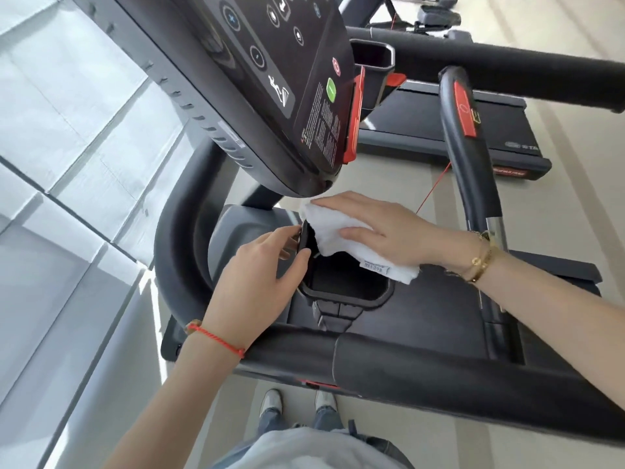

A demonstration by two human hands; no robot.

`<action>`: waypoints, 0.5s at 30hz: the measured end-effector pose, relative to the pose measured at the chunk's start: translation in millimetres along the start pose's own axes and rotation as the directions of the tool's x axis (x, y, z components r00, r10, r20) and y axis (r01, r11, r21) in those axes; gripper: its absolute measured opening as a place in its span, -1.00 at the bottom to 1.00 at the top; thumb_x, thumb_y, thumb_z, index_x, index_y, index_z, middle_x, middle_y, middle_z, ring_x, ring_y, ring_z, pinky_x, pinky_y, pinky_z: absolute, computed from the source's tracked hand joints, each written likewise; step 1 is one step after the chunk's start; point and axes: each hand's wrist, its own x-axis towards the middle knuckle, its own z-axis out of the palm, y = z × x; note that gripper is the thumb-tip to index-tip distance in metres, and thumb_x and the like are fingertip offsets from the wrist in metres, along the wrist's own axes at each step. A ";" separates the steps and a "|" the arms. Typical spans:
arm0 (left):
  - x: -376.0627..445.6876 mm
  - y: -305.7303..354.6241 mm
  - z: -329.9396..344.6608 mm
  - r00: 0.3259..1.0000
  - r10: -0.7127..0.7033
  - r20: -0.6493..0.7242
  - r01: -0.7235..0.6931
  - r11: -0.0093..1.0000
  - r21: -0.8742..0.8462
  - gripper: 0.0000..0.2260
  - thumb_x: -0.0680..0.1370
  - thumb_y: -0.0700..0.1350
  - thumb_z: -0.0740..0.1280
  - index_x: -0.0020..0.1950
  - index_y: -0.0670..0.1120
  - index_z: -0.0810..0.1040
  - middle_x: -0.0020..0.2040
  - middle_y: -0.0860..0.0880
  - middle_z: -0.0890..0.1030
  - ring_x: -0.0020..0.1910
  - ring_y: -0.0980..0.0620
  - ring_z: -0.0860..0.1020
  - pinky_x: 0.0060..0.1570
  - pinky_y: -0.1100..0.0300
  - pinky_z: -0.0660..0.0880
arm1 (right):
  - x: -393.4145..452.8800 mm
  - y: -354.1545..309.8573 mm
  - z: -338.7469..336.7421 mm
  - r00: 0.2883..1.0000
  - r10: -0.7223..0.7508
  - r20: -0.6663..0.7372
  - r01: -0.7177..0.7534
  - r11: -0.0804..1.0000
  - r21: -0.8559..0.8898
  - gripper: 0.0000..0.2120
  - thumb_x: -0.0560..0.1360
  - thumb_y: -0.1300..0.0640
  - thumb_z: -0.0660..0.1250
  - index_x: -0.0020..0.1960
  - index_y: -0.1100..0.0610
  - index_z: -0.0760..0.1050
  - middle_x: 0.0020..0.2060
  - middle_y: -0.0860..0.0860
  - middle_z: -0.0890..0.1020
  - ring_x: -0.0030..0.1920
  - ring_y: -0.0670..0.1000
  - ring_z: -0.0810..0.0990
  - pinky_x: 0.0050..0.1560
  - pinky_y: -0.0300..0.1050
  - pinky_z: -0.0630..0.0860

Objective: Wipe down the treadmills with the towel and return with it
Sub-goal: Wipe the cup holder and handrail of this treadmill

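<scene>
I stand beside a black treadmill whose console tilts overhead. Below the console is a cup-holder pocket in the dark tray. My right hand lies flat with straight fingers on a white towel, pressing it against the pocket's upper rim. A label shows at the towel's lower edge. My left hand pinches the pocket's left rim between thumb and fingers. The treadmill's front handrail runs across below my hands.
A second treadmill deck lies beyond, with a thick black rail above it. A curved handle with a red stop button stands at the right. Large windows fill the left. My shoes stand on beige floor.
</scene>
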 end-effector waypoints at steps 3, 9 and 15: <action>-9.0 4.6 -0.3 0.999 -0.040 -0.037 0.040 0.999 0.005 -0.70 0.56 0.08 0.30 0.26 0.04 0.55 -0.01 0.13 0.64 -0.01 0.16 0.59 0.04 0.08 0.55 | 18.6 -4.9 -1.5 0.989 -0.131 0.062 0.136 0.988 -0.070 -0.60 0.66 0.06 0.13 0.48 -0.13 0.24 0.39 -0.24 0.34 0.33 -0.15 0.36 0.22 -0.13 0.36; -17.9 11.6 1.8 0.990 -0.077 -0.117 0.085 0.994 0.069 -0.80 0.55 0.06 0.32 0.12 0.03 0.61 -0.07 0.13 0.63 -0.07 0.18 0.58 -0.01 0.18 0.53 | 30.9 -5.1 -3.4 0.954 -0.266 0.137 0.282 0.952 -0.120 -0.63 0.65 0.09 0.16 0.43 -0.15 0.31 0.37 -0.24 0.36 0.32 -0.12 0.38 0.19 -0.09 0.39; -15.2 13.1 2.2 0.992 -0.080 -0.101 0.088 0.993 0.082 -0.67 0.56 0.08 0.28 0.30 0.07 0.54 0.08 0.19 0.61 0.02 0.25 0.57 0.07 0.26 0.52 | 1.5 12.3 -2.2 0.999 -0.036 0.023 0.034 0.996 0.084 -0.55 0.64 0.04 0.16 0.49 -0.19 0.18 0.39 -0.17 0.38 0.31 -0.08 0.40 0.23 -0.17 0.31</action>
